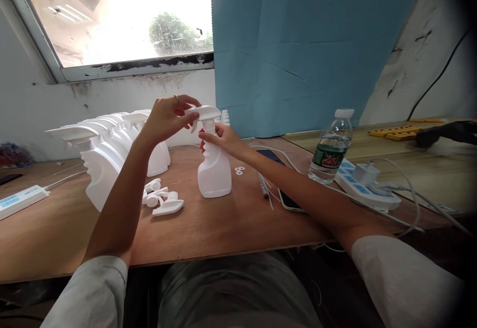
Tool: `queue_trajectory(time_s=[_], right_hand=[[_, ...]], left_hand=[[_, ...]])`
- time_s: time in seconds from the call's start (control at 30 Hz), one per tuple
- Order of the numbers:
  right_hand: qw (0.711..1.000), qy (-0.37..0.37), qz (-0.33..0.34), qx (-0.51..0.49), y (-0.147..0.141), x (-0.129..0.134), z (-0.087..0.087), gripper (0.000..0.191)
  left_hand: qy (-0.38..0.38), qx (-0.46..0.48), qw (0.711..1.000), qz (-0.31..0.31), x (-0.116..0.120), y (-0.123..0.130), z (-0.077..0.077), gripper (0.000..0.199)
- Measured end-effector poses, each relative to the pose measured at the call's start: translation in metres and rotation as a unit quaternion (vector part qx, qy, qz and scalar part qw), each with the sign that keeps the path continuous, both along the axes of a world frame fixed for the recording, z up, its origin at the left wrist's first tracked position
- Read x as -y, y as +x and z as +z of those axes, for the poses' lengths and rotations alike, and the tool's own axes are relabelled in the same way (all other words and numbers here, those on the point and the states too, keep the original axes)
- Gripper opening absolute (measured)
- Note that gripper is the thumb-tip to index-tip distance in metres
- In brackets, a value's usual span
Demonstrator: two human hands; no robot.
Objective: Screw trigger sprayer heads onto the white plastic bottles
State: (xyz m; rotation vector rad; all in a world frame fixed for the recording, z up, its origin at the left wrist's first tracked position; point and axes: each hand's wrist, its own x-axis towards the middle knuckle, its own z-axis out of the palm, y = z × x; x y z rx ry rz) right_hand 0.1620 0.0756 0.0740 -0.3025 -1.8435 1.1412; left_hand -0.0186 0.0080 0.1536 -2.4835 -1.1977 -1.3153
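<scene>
A white spray bottle (pixel 215 174) stands upright on the brown wooden table (pixel 208 228), with a white trigger head (pixel 207 113) on its neck. My left hand (pixel 169 117) pinches the nozzle end of the trigger head between thumb and fingers. Around the bottle's neck, just below the head, the fingers of my right hand (pixel 222 138) are closed. Loose white trigger heads (pixel 167 207) lie left of the bottle. To its right are small white rings (pixel 239 170). Behind my right hand a white ridged tip (pixel 225 117) shows; the rest of it is hidden.
Several white spray bottles (pixel 100 164) stand in rows at the left, beyond my left forearm. On the right are a water bottle (pixel 330 155), a power strip (pixel 367 189) with cables, a pen (pixel 263 186) and a phone (pixel 288 202). Another power strip (pixel 23 200) lies far left.
</scene>
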Motion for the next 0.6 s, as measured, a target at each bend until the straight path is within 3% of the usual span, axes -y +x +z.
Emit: queue_trajectory(time_s=[0.3,0.53,0.6], right_hand=[[0.999,-0.012,0.032,-0.016,-0.005,0.000,-0.005,0.043],[0.980,-0.074,0.160,-0.089,-0.005,0.003,-0.011,0.037],[0.978,-0.082,0.162,-0.102,-0.006,0.003,-0.013,0.033]], left_hand=[[-0.011,0.016,1.000,0.008,0.004,0.004,0.002,0.031],[-0.050,0.025,0.998,0.011,0.005,0.004,0.002,0.028],[-0.059,0.022,0.998,0.005,0.003,0.003,0.002,0.027]])
